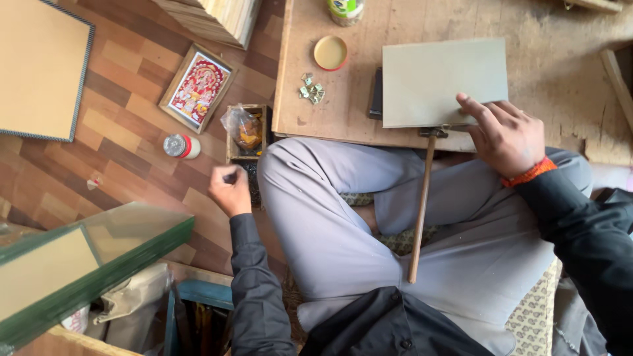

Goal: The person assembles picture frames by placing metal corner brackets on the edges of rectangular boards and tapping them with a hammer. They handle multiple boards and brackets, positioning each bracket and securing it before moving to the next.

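Right hand (504, 135) is pressing flat, fingers spread with no closed grip, on the grey rectangular board (445, 80) lying long-axis sideways on the wooden counter (330, 109), while the left hand (229, 189) is hovering fisted on something small over a box (245, 135) holding a crinkled clear packet.

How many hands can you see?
2. The left hand is a closed fist over the small wooden box on the floor. The right hand presses on the grey board on the low wooden table.
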Tool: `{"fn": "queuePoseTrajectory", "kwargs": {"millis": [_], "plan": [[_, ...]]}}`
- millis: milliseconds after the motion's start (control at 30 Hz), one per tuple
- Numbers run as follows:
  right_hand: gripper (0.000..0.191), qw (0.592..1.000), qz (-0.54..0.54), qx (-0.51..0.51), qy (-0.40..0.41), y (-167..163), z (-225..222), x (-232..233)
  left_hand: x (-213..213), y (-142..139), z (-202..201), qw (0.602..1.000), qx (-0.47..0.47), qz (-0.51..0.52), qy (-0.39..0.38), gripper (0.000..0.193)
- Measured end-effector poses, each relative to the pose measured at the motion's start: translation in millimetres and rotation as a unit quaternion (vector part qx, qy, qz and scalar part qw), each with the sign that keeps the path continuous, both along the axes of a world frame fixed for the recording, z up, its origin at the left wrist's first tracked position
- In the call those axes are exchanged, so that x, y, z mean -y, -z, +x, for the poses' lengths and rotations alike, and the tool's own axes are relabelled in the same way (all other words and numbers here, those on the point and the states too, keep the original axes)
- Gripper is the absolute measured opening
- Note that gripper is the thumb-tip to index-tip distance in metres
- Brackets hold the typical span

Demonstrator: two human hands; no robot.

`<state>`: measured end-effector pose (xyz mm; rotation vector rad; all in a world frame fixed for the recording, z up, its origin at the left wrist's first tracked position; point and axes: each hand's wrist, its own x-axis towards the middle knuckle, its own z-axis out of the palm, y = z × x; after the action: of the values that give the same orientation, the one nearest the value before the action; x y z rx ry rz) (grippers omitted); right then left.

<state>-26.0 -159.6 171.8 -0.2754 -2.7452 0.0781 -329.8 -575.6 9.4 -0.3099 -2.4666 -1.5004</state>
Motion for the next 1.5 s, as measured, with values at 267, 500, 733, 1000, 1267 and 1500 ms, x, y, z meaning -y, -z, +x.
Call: {"fn": "queuePoseTrajectory", "kwargs": {"millis": [267, 500, 733, 1000, 1267, 1500], "plan": [[0.032, 0.996, -0.079, -0.013, 0.041, 17.2, -8.8, -6.9, -184.1, -118.2, 58.0, 0.924, 0.031, 0.171, 0.341, 0.012], [0.024, 0.999, -0.018, -0.012, 0.025, 26.6, -20.9, -21.5, -317.2, -115.5, 122.4, 0.884, 0.008, 0.083, 0.461, 0.022], [0.019, 0.998, 0.004, 0.061, -0.021, 22.8, -31.0, -40.0, -329.4, -95.8, 116.4, 0.877, -0.034, 0.027, 0.479, 0.016], [0.017, 0.988, 0.069, 0.131, -0.050, 13.9, -33.5, -41.3, -328.2, -91.1, 116.2, 0.873, -0.045, 0.032, 0.484, 0.018], [0.025, 0.998, 0.052, 0.041, -0.017, 0.5, -21.2, -13.0, -324.0, -92.5, 120.3, 0.873, -0.052, 0.029, 0.485, 0.013], [0.088, 0.867, -0.214, 0.422, 0.160, 4.5, 40.3, 132.0, -328.0, -84.4, 128.9, 0.879, -0.096, -0.045, 0.465, 0.015]]}}
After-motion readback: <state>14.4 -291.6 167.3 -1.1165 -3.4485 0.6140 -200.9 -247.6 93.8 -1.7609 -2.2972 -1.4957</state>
